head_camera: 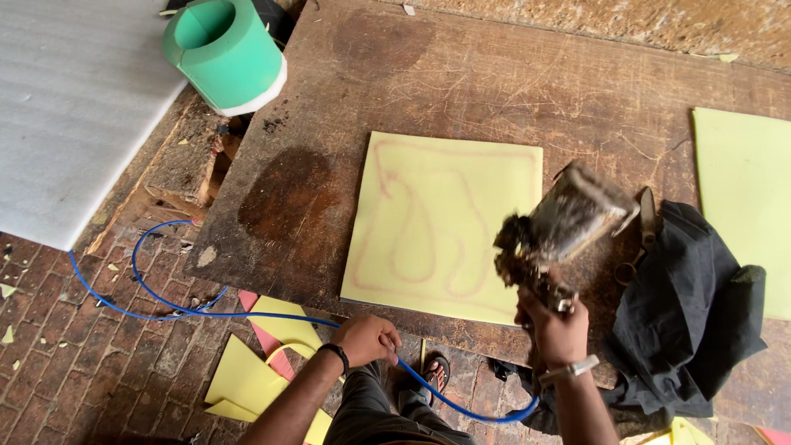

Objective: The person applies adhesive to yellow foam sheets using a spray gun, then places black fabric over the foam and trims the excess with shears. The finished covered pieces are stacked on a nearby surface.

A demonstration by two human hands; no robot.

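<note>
the right hand [554, 330] grips the handle of a grimy spray gun [560, 231], its cup tilted toward 1 o'clock, just over the right edge of a yellow foam sheet [445, 222] marked with pink looping lines. at 9 o'clock from it, the left hand [367, 338] is closed around the blue air hose [165, 305]. a black cloth [692, 313] lies at 3 o'clock on the wooden table [494, 74].

A rough workshop: a scarred, stained wooden workbench [494, 91], brick floor [74, 363], foam offcuts [272, 346] and an air hose [165, 305].
</note>
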